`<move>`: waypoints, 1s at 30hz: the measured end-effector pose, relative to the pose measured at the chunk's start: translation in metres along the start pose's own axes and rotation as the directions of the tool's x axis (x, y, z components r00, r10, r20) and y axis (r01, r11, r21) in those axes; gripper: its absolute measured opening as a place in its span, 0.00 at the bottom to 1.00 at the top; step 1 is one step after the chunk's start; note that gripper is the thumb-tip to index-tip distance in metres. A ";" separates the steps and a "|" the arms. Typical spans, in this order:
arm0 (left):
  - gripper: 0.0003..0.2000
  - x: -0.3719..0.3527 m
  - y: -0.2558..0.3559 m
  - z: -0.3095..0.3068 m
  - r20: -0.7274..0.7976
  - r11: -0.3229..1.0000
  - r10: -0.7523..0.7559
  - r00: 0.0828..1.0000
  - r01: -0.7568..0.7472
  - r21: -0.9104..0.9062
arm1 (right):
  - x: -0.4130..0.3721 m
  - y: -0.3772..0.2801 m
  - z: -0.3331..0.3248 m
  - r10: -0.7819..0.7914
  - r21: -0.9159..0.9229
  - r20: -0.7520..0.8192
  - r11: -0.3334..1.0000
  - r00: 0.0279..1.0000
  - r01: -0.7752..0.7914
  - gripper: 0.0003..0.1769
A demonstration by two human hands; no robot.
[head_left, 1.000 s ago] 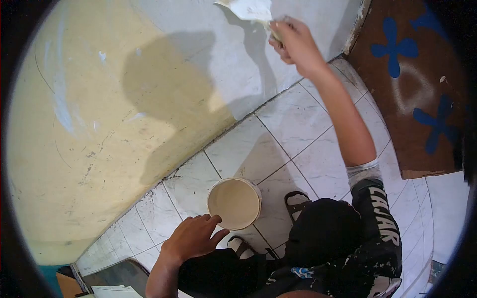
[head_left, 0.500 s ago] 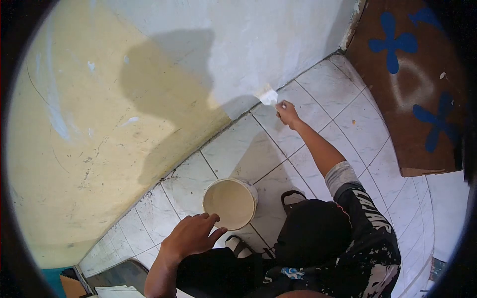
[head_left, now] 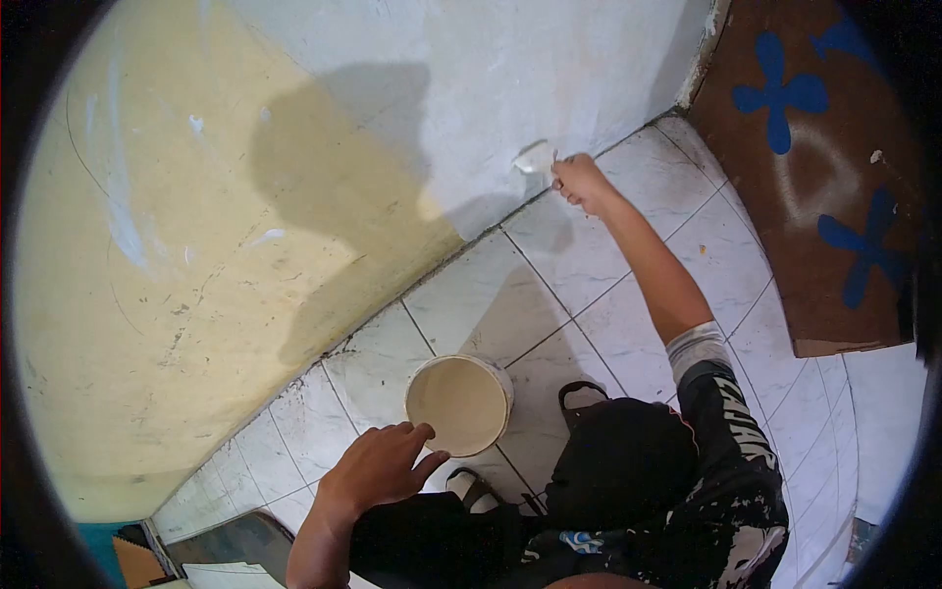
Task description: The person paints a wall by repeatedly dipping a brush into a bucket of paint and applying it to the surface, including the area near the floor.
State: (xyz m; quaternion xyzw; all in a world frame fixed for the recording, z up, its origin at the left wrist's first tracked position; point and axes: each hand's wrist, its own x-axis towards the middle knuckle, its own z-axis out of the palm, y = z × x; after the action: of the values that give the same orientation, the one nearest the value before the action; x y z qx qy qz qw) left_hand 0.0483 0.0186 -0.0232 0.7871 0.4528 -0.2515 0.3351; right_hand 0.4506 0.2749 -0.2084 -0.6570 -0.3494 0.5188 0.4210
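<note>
My right hand (head_left: pixel 582 184) is closed round the handle of a paintbrush (head_left: pixel 536 158), its bristles coated in white. The brush head lies against the lower part of the wall (head_left: pixel 510 69), a little above where wall meets floor. Below it in view, a round white bucket (head_left: pixel 508 401) stands on the tiles, with pale cream-coloured paint inside. My left hand (head_left: pixel 381 466) hangs over my knee beside the bucket's near rim. Its fingers are loosely bent and the thumb stands apart, with nothing held.
Unpainted yellow wall (head_left: pixel 147 324) with scuffs and white streaks fills the left side. A brown panel (head_left: pixel 814 265) with blue flower shapes stands at the right. Marble-look floor tiles (head_left: pixel 628 324) lie between. Dark and white flat items (head_left: pixel 235 550) sit at lower left.
My right hand and the brush have moved slightly up the wall, and the hand has turned. The left hand stays in place over the knee.
</note>
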 end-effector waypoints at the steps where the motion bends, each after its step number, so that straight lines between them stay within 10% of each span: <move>1: 0.22 0.001 0.000 -0.001 0.009 1.000 -0.011 1.000 0.011 0.002 | -0.017 -0.020 -0.006 -0.072 0.023 0.015 0.997 0.997 0.072 0.10; 12: 0.22 0.010 -0.009 -0.004 0.049 0.999 -0.009 0.999 0.011 -0.038 | -0.074 -0.117 -0.015 -0.523 0.319 -0.065 0.796 0.850 0.514 0.10; 20: 0.21 0.012 -0.011 -0.005 0.037 0.998 -0.018 0.999 0.020 -0.053 | 0.017 0.076 -0.002 -0.283 0.303 0.062 0.919 0.957 0.252 0.13; 30: 0.22 0.007 -0.004 -0.005 0.044 0.996 -0.041 0.998 0.044 -0.078 | 0.027 0.153 -0.002 0.080 0.016 -0.021 0.997 0.997 -0.079 0.12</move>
State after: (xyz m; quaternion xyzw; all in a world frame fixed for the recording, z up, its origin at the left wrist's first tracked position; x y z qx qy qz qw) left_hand 0.0486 0.0278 -0.0264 0.7579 0.4716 -0.2572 0.3701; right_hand 0.4617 0.2368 -0.3586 -0.6727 -0.3143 0.5305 0.4089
